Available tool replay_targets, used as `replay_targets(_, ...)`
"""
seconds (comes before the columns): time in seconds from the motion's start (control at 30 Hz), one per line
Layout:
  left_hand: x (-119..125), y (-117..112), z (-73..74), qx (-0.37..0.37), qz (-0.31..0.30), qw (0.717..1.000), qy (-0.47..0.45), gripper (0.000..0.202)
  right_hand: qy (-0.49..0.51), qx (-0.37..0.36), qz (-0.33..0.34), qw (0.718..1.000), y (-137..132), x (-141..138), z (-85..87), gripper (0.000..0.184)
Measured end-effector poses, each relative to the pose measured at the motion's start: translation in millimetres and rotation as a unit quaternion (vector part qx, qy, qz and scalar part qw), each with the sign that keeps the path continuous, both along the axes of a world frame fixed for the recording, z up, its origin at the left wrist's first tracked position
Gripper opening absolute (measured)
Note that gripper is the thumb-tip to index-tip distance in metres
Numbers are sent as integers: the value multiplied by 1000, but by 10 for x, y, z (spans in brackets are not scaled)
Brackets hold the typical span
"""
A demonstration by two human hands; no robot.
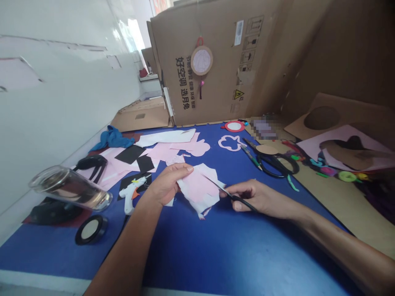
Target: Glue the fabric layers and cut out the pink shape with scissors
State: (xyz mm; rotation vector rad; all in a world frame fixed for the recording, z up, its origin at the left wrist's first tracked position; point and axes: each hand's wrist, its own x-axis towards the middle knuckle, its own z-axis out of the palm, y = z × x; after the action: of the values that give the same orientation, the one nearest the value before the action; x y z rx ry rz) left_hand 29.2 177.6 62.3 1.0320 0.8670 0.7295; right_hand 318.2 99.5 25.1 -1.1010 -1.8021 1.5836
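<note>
Between my hands is a piece of white fabric [212, 200] with a pink shape [199, 187] on it and a ragged outline. My left hand [168, 183] pinches its left edge between thumb and fingers. My right hand [251, 195] grips a pair of small scissors [226, 192] with dark handles, mostly covered by the fingers. The blades reach over the fabric's right side and point up and left. Whether they are cutting through the cloth, I cannot tell. Fabric and scissors are both above the blue table surface [191, 255].
Left lie a glue gun [129, 195], a glass of liquid [72, 187], a round black lid [91, 229] and pink and black sheets [129, 154]. Right are large black scissors [273, 164], a pencil [251, 157] and a pink flower outline [231, 143]. A cardboard box [222, 94] stands behind.
</note>
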Motion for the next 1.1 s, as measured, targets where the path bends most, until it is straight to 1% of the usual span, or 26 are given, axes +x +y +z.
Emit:
replay_targets(0.13,-3,-6,-8,-3,5,1000,21,32,10,-3,14,1000,-7,6,7,48)
replay_targets(0.3,-5,-13,-22,3,-34,998,47,34,16,-13,23,1000,-12,8,0,45)
replay_targets(0.37,-1,-18,-26,4,-40,998,53,34,13,-10,26,1000,-9,11,-10,45)
replay_targets(0.53,33,-44,-44,6,-39,997,68,36,3,1,16,1000,-5,12,-17,47)
replay_targets(0.7,92,-93,-60,7,-44,997,70,42,-1,-2,13,1000,-7,0,4,49)
replay_targets(1.1,157,-121,-114,4,-21,997,78,32,15,-6,24,1000,-6,-7,8,47)
